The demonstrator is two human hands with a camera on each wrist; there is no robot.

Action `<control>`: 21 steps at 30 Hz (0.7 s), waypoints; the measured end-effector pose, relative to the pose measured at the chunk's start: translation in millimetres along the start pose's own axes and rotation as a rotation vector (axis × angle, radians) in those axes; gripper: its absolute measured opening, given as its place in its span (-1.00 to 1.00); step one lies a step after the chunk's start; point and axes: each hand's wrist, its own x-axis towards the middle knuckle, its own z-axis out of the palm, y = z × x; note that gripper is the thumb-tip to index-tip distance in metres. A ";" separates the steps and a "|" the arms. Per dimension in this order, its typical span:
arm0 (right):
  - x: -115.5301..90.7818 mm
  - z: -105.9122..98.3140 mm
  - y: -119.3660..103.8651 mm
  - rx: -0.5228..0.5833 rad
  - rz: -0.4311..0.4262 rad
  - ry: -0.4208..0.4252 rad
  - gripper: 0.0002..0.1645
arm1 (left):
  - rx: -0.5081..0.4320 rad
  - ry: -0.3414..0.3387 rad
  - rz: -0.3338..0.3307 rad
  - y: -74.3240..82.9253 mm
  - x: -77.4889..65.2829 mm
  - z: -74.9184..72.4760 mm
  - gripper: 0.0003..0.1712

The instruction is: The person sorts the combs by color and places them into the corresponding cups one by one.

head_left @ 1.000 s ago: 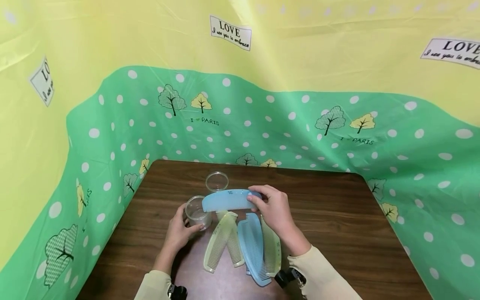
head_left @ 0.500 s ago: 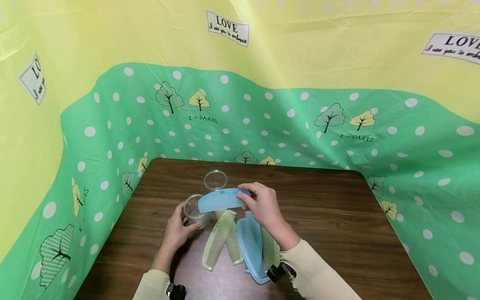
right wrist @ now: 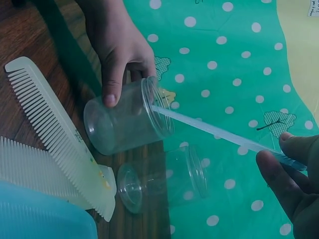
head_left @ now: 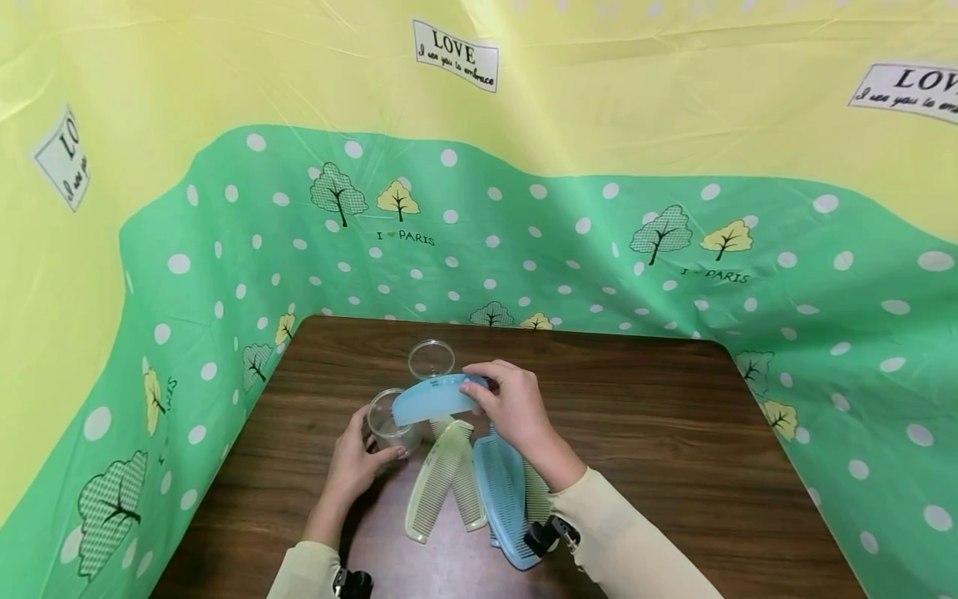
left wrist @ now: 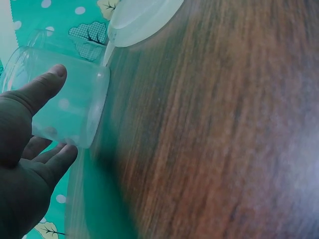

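My left hand (head_left: 352,462) grips a clear plastic jar (left wrist: 75,107) from the side, thumb and fingers around its wall. The jar stands upright on the table without a lid. In my right hand (head_left: 515,405) a light blue comb (head_left: 430,401) is pinched at one end between thumb and fingers. Its far end reaches just inside the jar's mouth, as the right wrist view shows. Close to the jar lie two pale green combs (head_left: 427,499), crossed over each other. Under my right forearm, blue combs (head_left: 503,491) overlap another green comb (head_left: 536,497), partly hidden.
A second clear jar (right wrist: 182,174) stands behind the held one, near the back of the dark wooden table (head_left: 659,433). A green and yellow printed cloth (head_left: 554,241) hangs around the table's back and sides.
My right hand has moved left with the blue comb, bringing its end from beside the jar to its mouth. The left hand keeps its grip on the jar.
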 end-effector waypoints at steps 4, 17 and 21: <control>3.8 3.1 -1.5 -0.003 -0.009 -0.010 -0.73 | -0.004 -0.007 0.000 -0.4 0.0 0.2 0.05; 14.4 16.5 -9.9 -0.030 -0.016 -0.058 -0.75 | -0.029 -0.018 -0.017 0.5 -2.0 -0.1 0.03; 16.9 21.4 -14.0 -0.063 -0.030 -0.093 -0.73 | -0.025 -0.011 -0.012 -0.7 -1.9 0.3 0.02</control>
